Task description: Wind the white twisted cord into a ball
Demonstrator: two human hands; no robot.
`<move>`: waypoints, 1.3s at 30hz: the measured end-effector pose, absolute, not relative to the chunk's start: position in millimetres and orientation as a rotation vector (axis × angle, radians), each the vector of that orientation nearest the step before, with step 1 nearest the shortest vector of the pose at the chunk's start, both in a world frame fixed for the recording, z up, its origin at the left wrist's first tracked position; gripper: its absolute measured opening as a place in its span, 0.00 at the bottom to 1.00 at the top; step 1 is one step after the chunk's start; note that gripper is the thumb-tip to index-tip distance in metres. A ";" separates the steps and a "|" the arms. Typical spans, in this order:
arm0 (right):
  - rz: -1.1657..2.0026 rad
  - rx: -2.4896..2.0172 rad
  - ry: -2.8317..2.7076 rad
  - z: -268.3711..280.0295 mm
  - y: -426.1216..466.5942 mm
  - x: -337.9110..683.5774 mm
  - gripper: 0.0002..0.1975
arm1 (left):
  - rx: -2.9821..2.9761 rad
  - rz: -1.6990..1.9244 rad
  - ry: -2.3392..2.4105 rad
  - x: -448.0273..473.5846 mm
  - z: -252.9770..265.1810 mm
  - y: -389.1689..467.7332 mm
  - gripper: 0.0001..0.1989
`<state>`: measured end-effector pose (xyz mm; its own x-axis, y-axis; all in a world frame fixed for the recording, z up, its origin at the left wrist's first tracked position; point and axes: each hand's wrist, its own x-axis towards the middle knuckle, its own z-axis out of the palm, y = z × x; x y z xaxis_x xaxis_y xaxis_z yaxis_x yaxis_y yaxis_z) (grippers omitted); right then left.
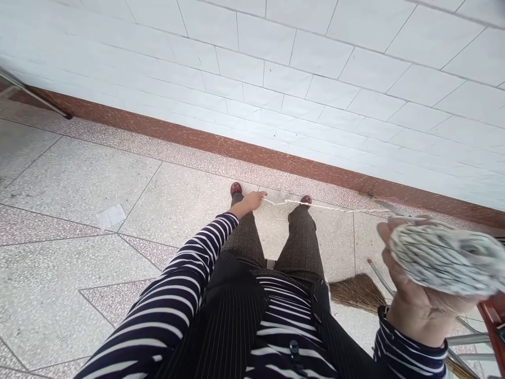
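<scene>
My right hand (410, 284), raised at the right, is wrapped round a coil of thick whitish cord (445, 258). The coil is slightly blurred, and it hides part of the fingers. A loose strand of the cord (315, 205) stretches from the coil across to my left hand (252, 200). The left hand is closed on the strand's end, low in front of my legs. Between the two hands the strand sags a little and looks twisted.
A straw broom (357, 293) lies on the floor at my right, near metal chair legs (469, 339) and a reddish seat edge (493, 326). White paper (111, 217) lies on the speckled floor. A white tiled wall (276, 95) stands ahead. A metal leg (39, 100) stands far left.
</scene>
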<state>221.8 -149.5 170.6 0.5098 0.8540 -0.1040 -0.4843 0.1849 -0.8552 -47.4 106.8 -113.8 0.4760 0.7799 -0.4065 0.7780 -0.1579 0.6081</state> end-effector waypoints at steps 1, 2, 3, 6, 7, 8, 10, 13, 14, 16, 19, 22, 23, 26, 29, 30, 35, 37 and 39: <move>0.964 -1.003 -0.437 169.7 -147.5 215.2 0.27 | 1.941 -0.012 1.254 -37.5 -114.3 97.7 0.20; 0.947 -1.012 -0.430 168.8 -145.3 208.9 0.26 | 1.954 -0.024 1.203 -27.3 -114.4 87.2 0.19; 0.950 -1.020 -0.426 168.0 -142.8 203.4 0.25 | 1.966 -0.029 1.142 -17.1 -114.1 75.6 0.19; 1.025 -1.032 -0.462 167.2 -133.0 194.4 0.27 | 2.007 0.023 0.891 10.6 -108.7 39.9 0.24; 1.052 -1.028 -0.487 167.3 -129.2 193.5 0.29 | 2.009 0.063 0.816 19.1 -105.4 29.9 0.26; 1.075 -1.020 -0.514 167.7 -125.7 192.9 0.31 | 1.998 0.112 0.768 27.4 -101.5 21.6 0.29; 1.110 -1.006 -0.562 168.7 -120.4 191.7 0.33 | 1.943 0.231 0.762 44.2 -92.7 10.6 0.34; 1.104 -1.023 -0.574 171.3 -118.5 188.4 0.33 | 1.791 0.393 0.796 67.3 -78.7 2.5 0.30; 1.093 -1.034 -0.571 172.7 -118.9 188.0 0.33 | 1.716 0.426 0.777 72.5 -74.0 -0.2 0.25; 1.061 -1.044 -0.572 176.7 -119.3 190.9 0.32 | 1.536 0.465 0.682 75.5 -64.0 -8.3 0.17; 0.992 -1.007 -0.591 182.2 -114.3 208.0 0.29 | 1.235 0.447 0.480 56.6 -47.3 -23.4 0.22; 0.926 -0.970 -0.593 174.3 -101.3 235.0 0.27 | 1.040 0.424 0.385 21.1 -26.6 -31.1 0.26; 0.911 -0.973 -0.579 166.6 -95.9 243.3 0.27 | 1.013 0.446 0.377 10.3 -18.7 -31.0 0.28; 0.931 -1.010 -0.473 133.3 -81.1 259.2 0.27 | 1.038 0.506 0.355 -8.3 5.0 -26.2 0.32; 1.023 -1.066 -0.283 107.0 -73.3 263.8 0.25 | 1.133 0.495 0.312 -11.7 17.8 -19.4 0.33; 1.057 -1.041 -0.248 104.2 -72.8 265.2 0.25 | 1.157 0.490 0.313 -12.9 17.5 -17.0 0.32; 1.077 -0.735 -0.213 122.6 -77.4 284.1 0.24 | 1.118 0.490 0.536 -33.2 -12.3 -9.7 0.33; 1.056 -0.713 -0.163 127.4 -77.9 290.8 0.24 | 1.052 0.487 0.552 -39.8 -27.5 -10.9 0.33; 1.028 -0.735 -0.128 125.6 -76.7 291.6 0.24 | 1.006 0.504 0.538 -40.1 -40.2 -12.2 0.33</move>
<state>291.6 -76.7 125.6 0.5320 0.8139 -0.2335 -0.7320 0.3036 -0.6099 -40.1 -12.2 -40.2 0.7619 0.6203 -0.1864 -0.1459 0.4448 0.8837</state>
